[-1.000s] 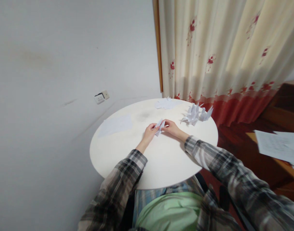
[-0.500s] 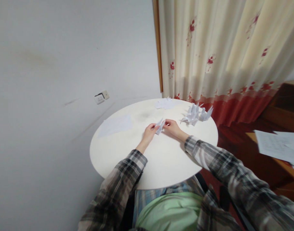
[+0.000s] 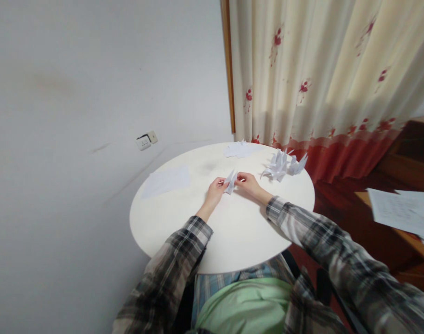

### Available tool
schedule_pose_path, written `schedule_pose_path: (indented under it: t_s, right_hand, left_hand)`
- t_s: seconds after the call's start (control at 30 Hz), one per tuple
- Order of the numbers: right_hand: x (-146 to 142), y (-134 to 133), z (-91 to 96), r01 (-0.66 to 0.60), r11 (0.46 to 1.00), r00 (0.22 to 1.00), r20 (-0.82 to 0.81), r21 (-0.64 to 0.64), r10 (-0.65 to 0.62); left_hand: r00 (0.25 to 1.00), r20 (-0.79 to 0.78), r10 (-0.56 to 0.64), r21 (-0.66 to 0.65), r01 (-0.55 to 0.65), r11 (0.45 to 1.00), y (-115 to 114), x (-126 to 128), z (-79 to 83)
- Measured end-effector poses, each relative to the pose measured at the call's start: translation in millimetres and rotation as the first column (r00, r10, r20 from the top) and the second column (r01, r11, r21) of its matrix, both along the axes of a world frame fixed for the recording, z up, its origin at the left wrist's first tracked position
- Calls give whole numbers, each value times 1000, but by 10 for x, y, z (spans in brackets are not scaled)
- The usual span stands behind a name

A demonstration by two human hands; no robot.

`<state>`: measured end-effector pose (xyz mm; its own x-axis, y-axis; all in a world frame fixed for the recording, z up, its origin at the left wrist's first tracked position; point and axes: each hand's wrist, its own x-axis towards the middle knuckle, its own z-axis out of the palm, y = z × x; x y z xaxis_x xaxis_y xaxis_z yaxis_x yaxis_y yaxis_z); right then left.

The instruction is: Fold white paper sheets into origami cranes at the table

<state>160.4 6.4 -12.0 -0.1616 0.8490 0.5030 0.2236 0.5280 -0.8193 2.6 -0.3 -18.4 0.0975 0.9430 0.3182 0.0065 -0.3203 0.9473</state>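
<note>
Between my two hands is a small folded piece of white paper (image 3: 230,183), its pointed flaps standing up. My left hand (image 3: 217,189) pinches its left side, thumb toward me. On the other side, the fingers of my right hand (image 3: 247,182) are closed on its right edge. Both hands are low over the middle of a round white table (image 3: 232,236). To the right of my right hand sits a cluster of folded paper cranes (image 3: 278,166), several of them bunched together.
Flat white sheets (image 3: 166,181) lie at the table's left. More paper pieces (image 3: 238,149) are at the far edge. A wall with a socket (image 3: 143,142) stands to the left, a flowered curtain (image 3: 323,93) behind. Written papers (image 3: 402,211) rest on wooden furniture at right.
The folded paper has tilted slightly, and its flaps look closer together. Both hands keep their hold and have hardly moved.
</note>
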Motion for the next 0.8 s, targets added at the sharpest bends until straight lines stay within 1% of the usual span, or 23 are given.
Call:
schedule_pose_path:
  t_s: [0.13,0.2,0.37,0.6,0.7,0.8]
  right_hand:
    - [-13,-8,-12,-89,995,995,41,-43,90]
    - [-16,-9,-14,-97,994,994,45,-42,99]
    - [-9,-4,-2,-36,999,999,11,-8,37]
    - [-10,-42,36,23,1000,999,-30,4,-23]
    - [-8,-50,40,34,999,998,-43,11,-34]
    - [-4,-33,19,20,1000,999,-29,13,-20]
  left_hand:
    - [1000,6,12,-12,-12,1000,-21,-8,12]
    - [1000,1,23,-7,-23,1000,-26,-8,16]
    - [999,-12,47,30,-46,998,-30,5,31]
    - [990,-93,105,79,-98,992,-53,4,77]
    - [985,-123,123,95,-112,989,-39,0,63]
    - [982,-140,125,94,-112,989,-6,-11,20]
